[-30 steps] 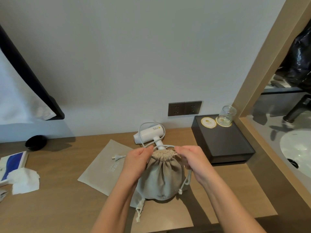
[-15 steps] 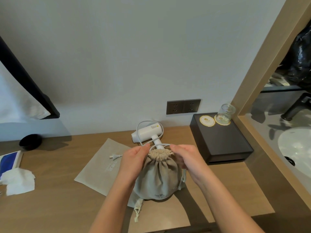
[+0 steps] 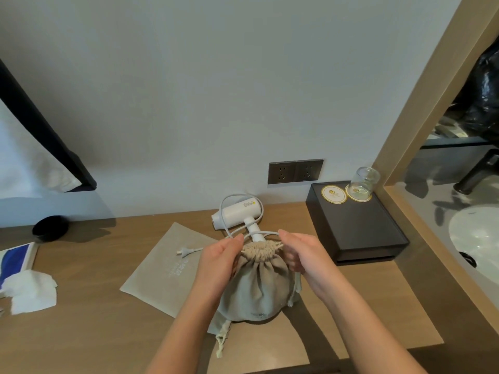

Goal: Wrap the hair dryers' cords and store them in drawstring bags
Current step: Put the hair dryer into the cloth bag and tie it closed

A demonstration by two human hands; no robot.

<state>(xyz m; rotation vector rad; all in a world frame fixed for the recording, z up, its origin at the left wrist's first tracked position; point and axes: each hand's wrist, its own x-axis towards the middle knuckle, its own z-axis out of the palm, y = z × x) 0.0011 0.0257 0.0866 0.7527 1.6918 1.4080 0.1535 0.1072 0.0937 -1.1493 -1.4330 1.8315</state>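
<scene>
Both forearms reached in from the bottom edge and met at the middle of the desk [image 3: 94, 333]. The left hand [image 3: 218, 263] and right hand [image 3: 305, 260] stood apart on either side of the full drawstring bag [image 3: 256, 290]. Each hand was curled in and gripped the bag's puckered neck [image 3: 260, 248], with the thumbs uppermost. The bag sat upright on the desk, and its string ends hung down at the lower left and right.

Just behind the bag lay a white hair dryer [image 3: 237, 214] with its cord [image 3: 237, 195] looped over the body. The cord ran close past the fingertips; whether it touched them I could not tell. Its plug [image 3: 183, 251] rested on a flat empty bag [image 3: 167, 268] to the left. A black box [image 3: 356, 230] carrying a glass [image 3: 363, 183] stood to the right.
</scene>
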